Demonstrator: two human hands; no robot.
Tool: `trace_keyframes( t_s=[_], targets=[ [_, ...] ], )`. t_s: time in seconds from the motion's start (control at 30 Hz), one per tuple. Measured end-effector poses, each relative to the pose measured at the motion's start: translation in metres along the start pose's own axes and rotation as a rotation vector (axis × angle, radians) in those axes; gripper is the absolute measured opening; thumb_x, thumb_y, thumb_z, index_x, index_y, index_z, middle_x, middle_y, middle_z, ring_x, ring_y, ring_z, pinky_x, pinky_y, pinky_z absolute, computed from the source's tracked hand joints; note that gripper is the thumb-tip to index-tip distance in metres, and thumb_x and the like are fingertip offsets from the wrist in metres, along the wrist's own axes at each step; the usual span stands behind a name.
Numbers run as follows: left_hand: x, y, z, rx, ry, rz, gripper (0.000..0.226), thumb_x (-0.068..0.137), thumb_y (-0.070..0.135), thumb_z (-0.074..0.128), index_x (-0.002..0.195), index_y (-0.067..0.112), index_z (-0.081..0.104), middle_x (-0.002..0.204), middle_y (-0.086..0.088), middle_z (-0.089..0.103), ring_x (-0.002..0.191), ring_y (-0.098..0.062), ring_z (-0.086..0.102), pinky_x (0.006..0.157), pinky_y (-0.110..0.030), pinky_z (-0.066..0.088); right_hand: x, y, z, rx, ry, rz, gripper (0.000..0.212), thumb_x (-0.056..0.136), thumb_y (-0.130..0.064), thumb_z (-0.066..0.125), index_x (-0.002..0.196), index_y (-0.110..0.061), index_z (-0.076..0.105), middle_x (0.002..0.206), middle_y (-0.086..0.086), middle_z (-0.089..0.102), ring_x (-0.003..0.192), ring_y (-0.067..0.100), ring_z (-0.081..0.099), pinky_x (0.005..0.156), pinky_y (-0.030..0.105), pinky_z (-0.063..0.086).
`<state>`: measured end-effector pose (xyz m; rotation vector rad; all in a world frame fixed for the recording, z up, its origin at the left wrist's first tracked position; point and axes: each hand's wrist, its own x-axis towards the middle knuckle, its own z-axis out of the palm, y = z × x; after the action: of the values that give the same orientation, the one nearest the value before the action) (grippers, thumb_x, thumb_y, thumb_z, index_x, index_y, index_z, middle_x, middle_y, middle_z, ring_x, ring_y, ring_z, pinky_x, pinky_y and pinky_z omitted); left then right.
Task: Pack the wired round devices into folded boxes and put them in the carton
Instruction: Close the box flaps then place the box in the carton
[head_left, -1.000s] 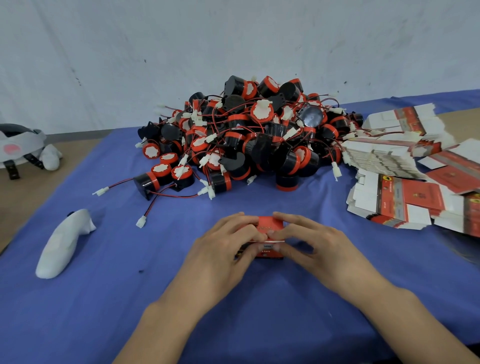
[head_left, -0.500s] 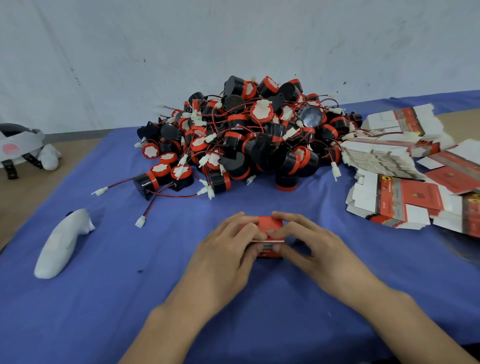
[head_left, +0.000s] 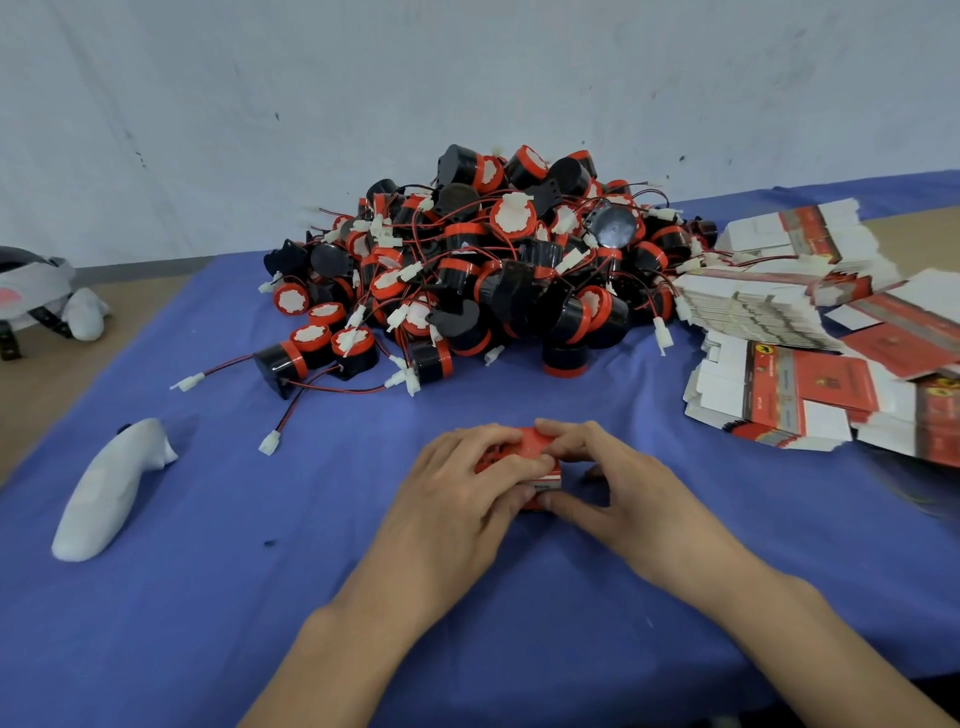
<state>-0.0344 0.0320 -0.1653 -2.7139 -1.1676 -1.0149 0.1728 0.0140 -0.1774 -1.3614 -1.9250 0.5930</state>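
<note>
Left hand (head_left: 457, 499): ours, palm down, fingers curled over the top of the small red box (head_left: 530, 446).
Right hand (head_left: 628, 499): ours, fingers arched onto the box top, thumb pinching its near side.
Forearms: both bare, entering from the bottom edge and converging.
Fingertips: ours touch on the box.

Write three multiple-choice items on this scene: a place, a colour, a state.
1. Relative to the device pile, the flat boxes lie: A. left B. in front C. right
2. The cloth is: A. blue B. green C. grey
3. The left hand and right hand are: A. idle B. holding the red box C. pulling a wire
Key: 1 C, they are stacked at the pile's right; 2 A, it shows blue throughout; 3 B, both clasp it.
</note>
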Motion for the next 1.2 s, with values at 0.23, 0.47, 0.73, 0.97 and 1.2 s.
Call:
trace_keyframes(
  t_s=[0.23,0.47,0.73,0.97,1.2],
  targets=[
    [-0.0012,-0.001,0.0014,0.009,0.005,-0.01,0.029,0.097,0.032,0.051,0.114,0.027,0.074,0.124,0.002,0.065,0.114,-0.021,0.062,0.098,-0.037,0.049,0.0003,0.002,0.0023,-0.017,0.012,0.005,0.049,0.083,-0.06,0.061,0.129,-0.056,0.043,0.13,-0.044,0.048,0.114,-0.014,0.052,0.092,0.014,0.046],
    [0.0015,0.0035,-0.0015,0.064,0.012,0.003,0.03,0.096,0.031,0.049,0.11,0.027,0.075,0.121,0.002,0.068,0.111,-0.022,0.065,0.095,-0.037,0.05,0.001,0.0015,0.0026,-0.016,0.016,-0.002,0.044,0.084,-0.059,0.062,0.125,-0.055,0.046,0.132,-0.042,0.049,0.114,-0.008,0.056,0.093,0.019,0.048],
    [0.0008,0.0034,0.0003,0.062,0.033,0.03,0.029,0.096,0.029,0.05,0.109,0.025,0.076,0.121,0.0,0.069,0.112,-0.024,0.066,0.094,-0.039,0.053,-0.001,0.0001,0.0018,-0.029,0.014,0.004,0.057,0.089,-0.046,0.07,0.138,-0.052,0.04,0.12,-0.038,0.057,0.11,-0.004,0.057,0.093,0.018,0.048],
    [0.0011,0.0018,-0.0005,0.041,0.01,0.003,0.031,0.097,0.031,0.048,0.111,0.027,0.076,0.123,0.001,0.068,0.118,-0.026,0.063,0.095,-0.038,0.051,-0.0012,-0.0023,0.0008,0.0,0.026,-0.002,0.05,0.087,-0.045,0.071,0.132,-0.044,0.049,0.124,-0.037,0.055,0.109,-0.002,0.059,0.093,0.022,0.048],
    [-0.0001,0.0022,0.0013,-0.017,0.031,-0.014,0.029,0.097,0.031,0.05,0.11,0.027,0.076,0.125,0.003,0.066,0.121,-0.022,0.062,0.095,-0.033,0.051,-0.0022,-0.0038,-0.0012,0.055,0.022,-0.006,0.043,0.09,-0.045,0.067,0.127,-0.056,0.046,0.124,-0.037,0.056,0.113,-0.007,0.058,0.094,0.016,0.046]
  ],
)
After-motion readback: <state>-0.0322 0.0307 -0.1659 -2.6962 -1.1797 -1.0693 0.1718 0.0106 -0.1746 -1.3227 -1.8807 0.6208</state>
